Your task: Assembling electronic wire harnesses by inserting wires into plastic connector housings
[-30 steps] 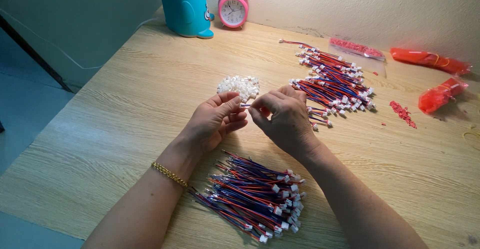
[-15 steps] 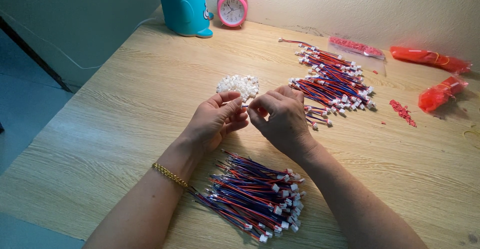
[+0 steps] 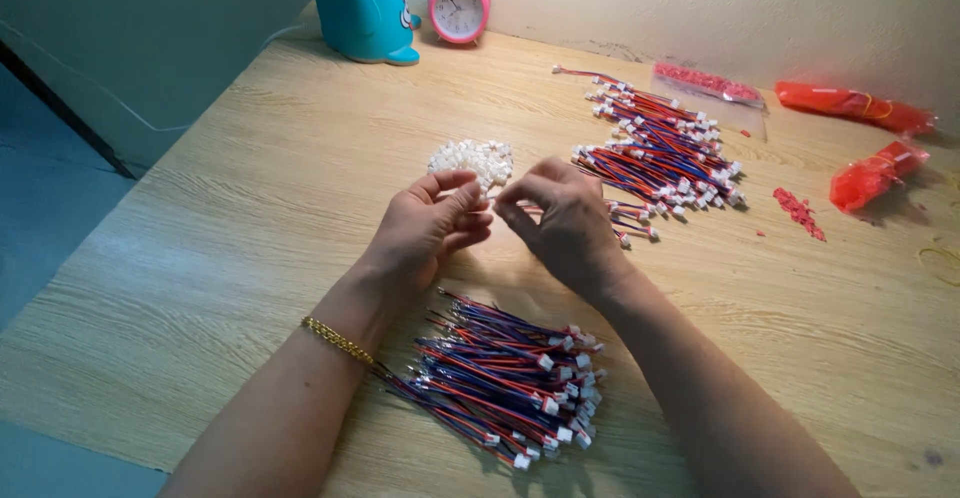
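My left hand [image 3: 428, 230] and my right hand [image 3: 562, 220] meet fingertip to fingertip over the wooden table [image 3: 240, 208], pinching a small white connector with red and blue wires between them; the piece is mostly hidden by the fingers. Just beyond the fingertips lies a small heap of white plastic connectors [image 3: 473, 161]. A bundle of red and blue wires with white plugs [image 3: 508, 377] lies between my forearms. A larger pile of the same wires [image 3: 658, 154] is spread to the far right of my right hand.
A teal holder [image 3: 362, 8] and a pink alarm clock [image 3: 458, 2] stand at the back by the wall. Clear and red plastic bags of small red parts [image 3: 852, 108] lie at the back right, with loose red bits [image 3: 798, 209] nearby. The table's left edge drops to the floor.
Both hands stay in the same place; only the fingertips shift slightly against each other over the small connector.
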